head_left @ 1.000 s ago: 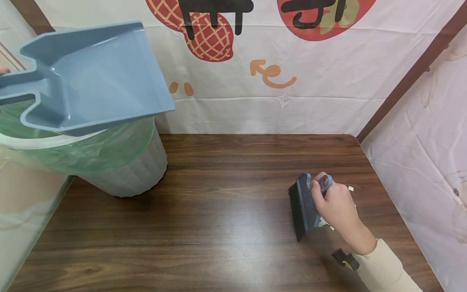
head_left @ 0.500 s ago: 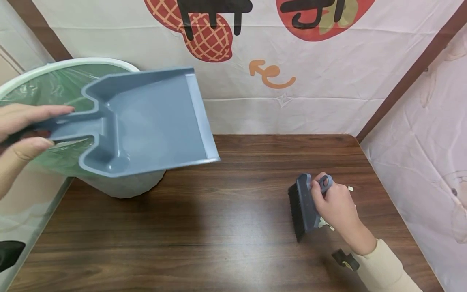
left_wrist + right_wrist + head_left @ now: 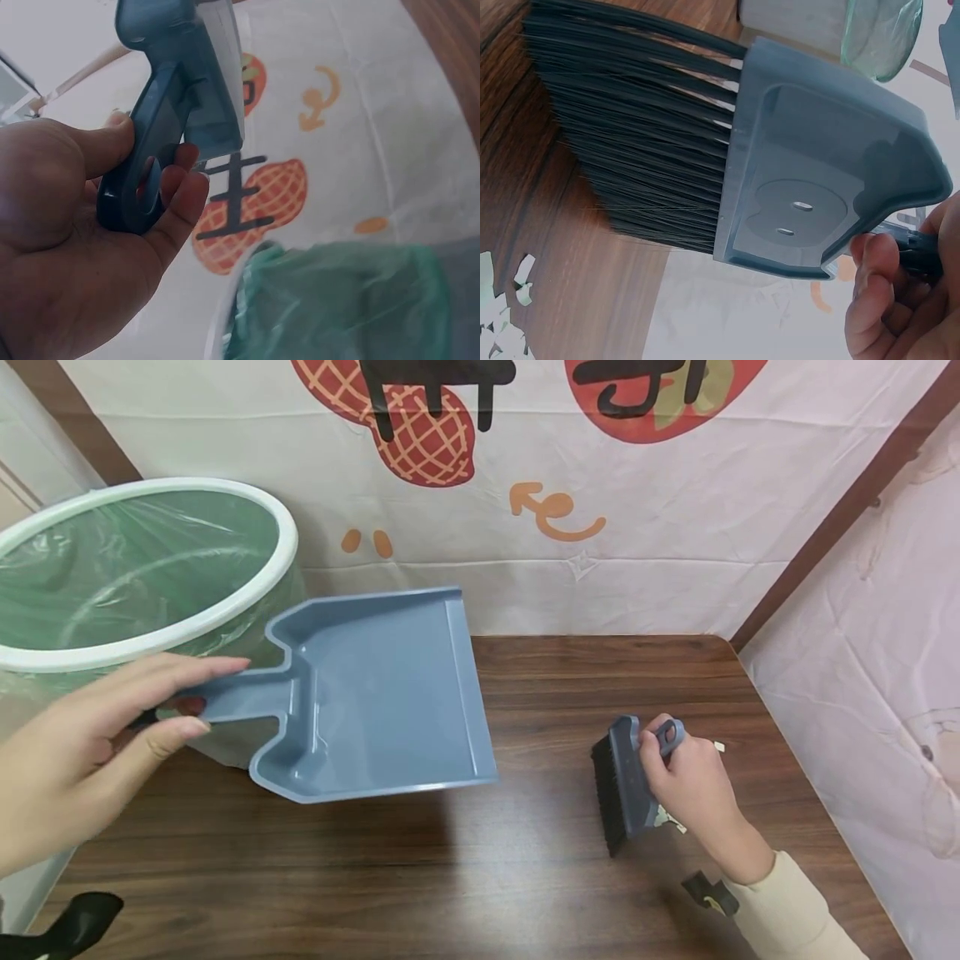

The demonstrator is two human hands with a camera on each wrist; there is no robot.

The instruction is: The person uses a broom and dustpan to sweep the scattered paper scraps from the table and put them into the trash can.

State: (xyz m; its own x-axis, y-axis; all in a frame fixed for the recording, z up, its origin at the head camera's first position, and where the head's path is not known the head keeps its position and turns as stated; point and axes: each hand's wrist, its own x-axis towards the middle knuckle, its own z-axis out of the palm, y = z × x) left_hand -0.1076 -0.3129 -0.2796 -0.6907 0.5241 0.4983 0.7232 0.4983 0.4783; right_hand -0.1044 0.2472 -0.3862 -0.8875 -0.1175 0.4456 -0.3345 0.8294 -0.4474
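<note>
My left hand (image 3: 105,743) grips the handle of a blue-grey dustpan (image 3: 382,693), thumb on one side and fingers on the other. The pan hangs above the table with its flat lip pointing right, and nothing lies in it. At the right, my right hand (image 3: 693,777) holds the short handle of a matching hand brush (image 3: 633,777) with black bristles. The right wrist view shows those bristles (image 3: 637,127) fanned out close over the wood. Small pale paper scraps (image 3: 502,322) lie on the table near the brush, partly hidden by the right hand in the head view.
A bin with a white rim (image 3: 288,539) and a green plastic liner (image 3: 172,560) stands at the left. Behind the brown wooden table (image 3: 525,877) hangs a white printed cloth (image 3: 450,535), and another pale sheet (image 3: 862,585) borders the right side.
The left hand has brought the dustpan from over the bin to the right and down, above the table, uncovering the bin's mouth. The right hand and brush have stayed in place.
</note>
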